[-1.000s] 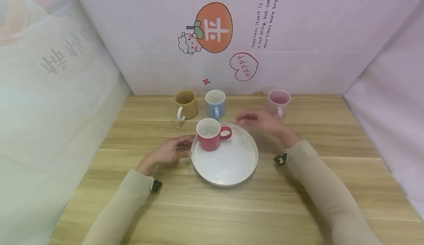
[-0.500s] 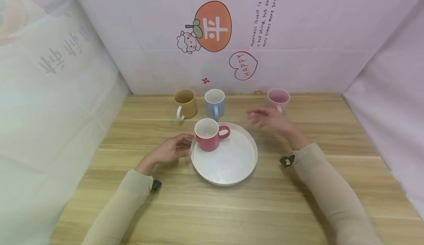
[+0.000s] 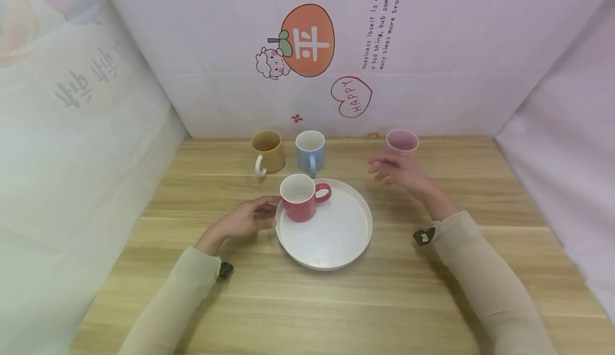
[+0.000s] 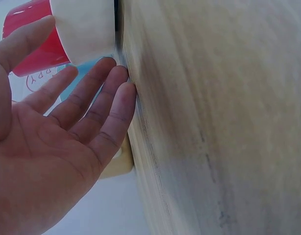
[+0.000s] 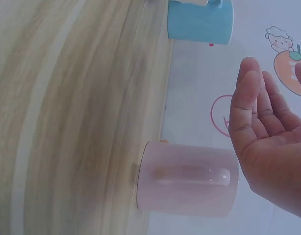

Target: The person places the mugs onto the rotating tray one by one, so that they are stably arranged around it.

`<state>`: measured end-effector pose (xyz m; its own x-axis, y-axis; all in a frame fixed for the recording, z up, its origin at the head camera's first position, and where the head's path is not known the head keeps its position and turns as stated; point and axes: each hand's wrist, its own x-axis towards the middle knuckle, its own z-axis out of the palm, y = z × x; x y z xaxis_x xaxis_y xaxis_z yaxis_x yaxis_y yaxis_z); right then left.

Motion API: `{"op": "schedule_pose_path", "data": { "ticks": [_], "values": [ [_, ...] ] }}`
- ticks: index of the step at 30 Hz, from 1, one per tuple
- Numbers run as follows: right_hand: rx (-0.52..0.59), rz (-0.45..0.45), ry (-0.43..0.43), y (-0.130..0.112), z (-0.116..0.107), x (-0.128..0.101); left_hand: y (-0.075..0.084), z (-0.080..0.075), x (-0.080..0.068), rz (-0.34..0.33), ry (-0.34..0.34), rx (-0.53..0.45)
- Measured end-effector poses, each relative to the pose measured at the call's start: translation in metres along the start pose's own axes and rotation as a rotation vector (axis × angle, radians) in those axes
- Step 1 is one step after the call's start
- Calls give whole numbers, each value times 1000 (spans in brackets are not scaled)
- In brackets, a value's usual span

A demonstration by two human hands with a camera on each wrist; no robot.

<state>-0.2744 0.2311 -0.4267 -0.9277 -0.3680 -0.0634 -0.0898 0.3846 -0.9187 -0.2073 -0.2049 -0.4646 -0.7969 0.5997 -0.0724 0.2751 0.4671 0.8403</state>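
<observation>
A red mug (image 3: 300, 203) with a white inside stands upright on the left part of a round white tray (image 3: 331, 237), its handle turned right. My left hand (image 3: 244, 219) is at the tray's left edge with loosely bent fingers; in the left wrist view the palm (image 4: 57, 132) shows and nothing is held. Whether the fingertips touch the rim I cannot tell. In the head view my right hand (image 3: 403, 174) overlaps the front of a pink mug (image 3: 402, 142). The right wrist view shows that hand (image 5: 270, 127) apart from the pink mug (image 5: 189, 178), fingers relaxed around nothing.
At the back of the wooden table (image 3: 307, 312) stand a mustard mug (image 3: 271, 155) with a white handle and a light blue mug (image 3: 309, 155). The blue mug is just behind the tray. Printed cloth (image 3: 216, 66) hangs behind and at both sides.
My right hand has drawn away from the tray's back edge, moving right to in front of the pink mug. The left hand, tray and red mug stay nearly in place.
</observation>
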Motion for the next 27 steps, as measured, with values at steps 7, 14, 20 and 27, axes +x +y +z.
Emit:
{"op": "schedule_pose_path", "data": {
  "ticks": [7, 14, 20, 27],
  "values": [
    [-5, 2, 52, 3, -6, -3, 0, -1, 0, -8, -4, 13],
    [-32, 9, 89, 7, -14, -8, 1, 0, -1, 0, -7, 31],
    [-3, 32, 124, 7, -23, -12, 0, 0, -2, 3, -7, 37],
    [7, 29, 170, 10, -34, -15, 0, 0, -3, 25, -5, 39]
  ]
}}
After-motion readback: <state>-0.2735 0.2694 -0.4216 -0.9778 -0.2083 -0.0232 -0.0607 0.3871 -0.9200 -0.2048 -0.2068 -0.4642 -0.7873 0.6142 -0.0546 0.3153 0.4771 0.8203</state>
